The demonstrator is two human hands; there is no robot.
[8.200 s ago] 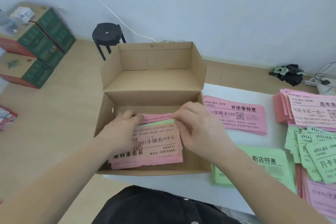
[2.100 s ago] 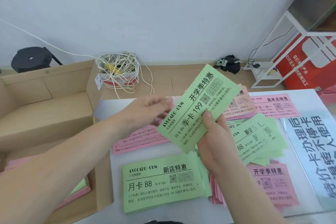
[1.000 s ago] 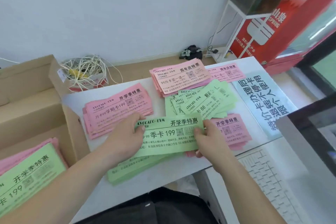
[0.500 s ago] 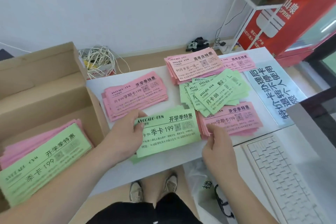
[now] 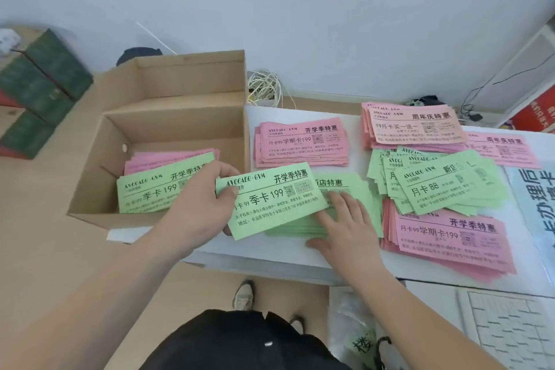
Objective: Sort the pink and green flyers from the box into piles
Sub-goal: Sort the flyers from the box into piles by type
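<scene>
Head camera shows the left hand (image 5: 201, 204) pinching one green flyer (image 5: 276, 201) by its left edge, partly over the green pile (image 5: 360, 192) on the white table (image 5: 356, 135). The right hand (image 5: 345, 228) lies flat on this pile, with its fingers straight. Inside the cardboard box (image 5: 186, 117) more flyers (image 5: 150, 192) lie, a green one on top of pink ones.

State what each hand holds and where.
Left hand pinches the green flyer by its left end. Right hand holds nothing, flat on the green pile.
</scene>
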